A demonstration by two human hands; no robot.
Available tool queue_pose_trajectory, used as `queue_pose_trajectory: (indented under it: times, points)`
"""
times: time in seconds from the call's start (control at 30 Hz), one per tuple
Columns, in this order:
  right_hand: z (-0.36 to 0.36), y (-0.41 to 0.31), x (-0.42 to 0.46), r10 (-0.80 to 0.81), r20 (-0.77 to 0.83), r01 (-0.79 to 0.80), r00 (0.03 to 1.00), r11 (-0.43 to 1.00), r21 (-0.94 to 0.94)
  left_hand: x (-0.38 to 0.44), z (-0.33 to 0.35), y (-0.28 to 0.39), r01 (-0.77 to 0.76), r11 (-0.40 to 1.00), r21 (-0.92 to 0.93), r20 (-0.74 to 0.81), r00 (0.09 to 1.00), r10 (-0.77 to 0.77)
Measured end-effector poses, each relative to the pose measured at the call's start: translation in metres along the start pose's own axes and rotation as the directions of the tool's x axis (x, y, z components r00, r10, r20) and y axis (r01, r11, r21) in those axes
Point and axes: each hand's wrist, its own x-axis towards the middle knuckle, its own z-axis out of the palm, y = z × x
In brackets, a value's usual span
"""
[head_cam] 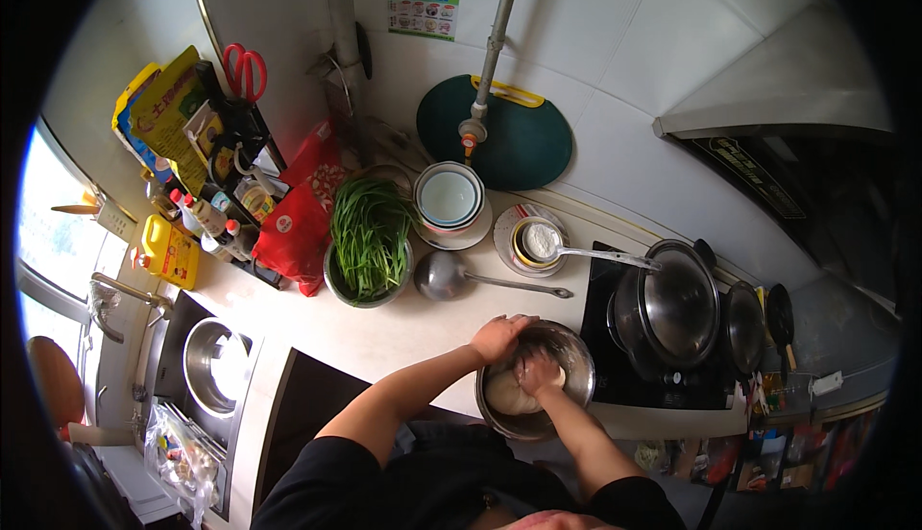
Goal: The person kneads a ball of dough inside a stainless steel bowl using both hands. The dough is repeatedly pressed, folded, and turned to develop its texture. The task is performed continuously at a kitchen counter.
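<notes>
A lump of pale dough (pixel 508 393) lies in a stainless steel bowl (pixel 578 364) at the counter's front edge. My left hand (pixel 503 337) holds the bowl's far left rim. Down inside the bowl, my right hand (pixel 537 370) presses into the dough, with its fingertips partly hidden. Flour residue marks the bowl's inner wall. Beyond the bowl rests a metal ladle (pixel 441 276), its handle pointing right. Farther back, a spoon (pixel 605 254) lies across a small bowl of white flour (pixel 540 240).
A basin of green chives (pixel 369 242) stands left of the ladle, near stacked bowls (pixel 448 199) and a red bag (pixel 292 242). Right of my hands, a lidded pot (pixel 677 307) sits on the black cooktop (pixel 677 397). The sink at left holds a metal basin (pixel 209 364).
</notes>
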Motion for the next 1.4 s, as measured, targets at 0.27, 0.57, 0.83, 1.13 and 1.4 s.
queue_pose_trajectory:
  times: [0.27,0.57,0.83,1.13,1.4]
  points:
    - [0.015,0.008,0.03,0.131,-0.076,-0.128,0.989,0.991,0.032,-0.001,0.001,-0.001,0.032,0.999,0.002,-0.048,0.998,-0.032]
    - [-0.004,-0.004,0.026,0.044,-0.18,-0.043,0.983,0.999,0.008,0.003,0.001,0.004,0.025,0.999,0.023,-0.043,0.999,-0.024]
    - [0.005,-0.079,-0.005,0.02,-0.196,0.005,0.98,0.992,0.126,0.0,0.004,-0.003,0.052,0.999,-0.003,-0.042,0.998,-0.052]
    - [-0.003,-0.084,0.006,0.196,-0.071,-0.181,0.978,0.967,0.177,0.001,0.005,-0.005,0.053,0.998,-0.039,-0.039,0.998,-0.055]
    - [-0.003,-0.079,0.023,0.312,0.079,-0.322,0.947,0.928,0.19,0.0,0.0,0.001,0.057,0.998,-0.039,-0.017,0.998,-0.058]
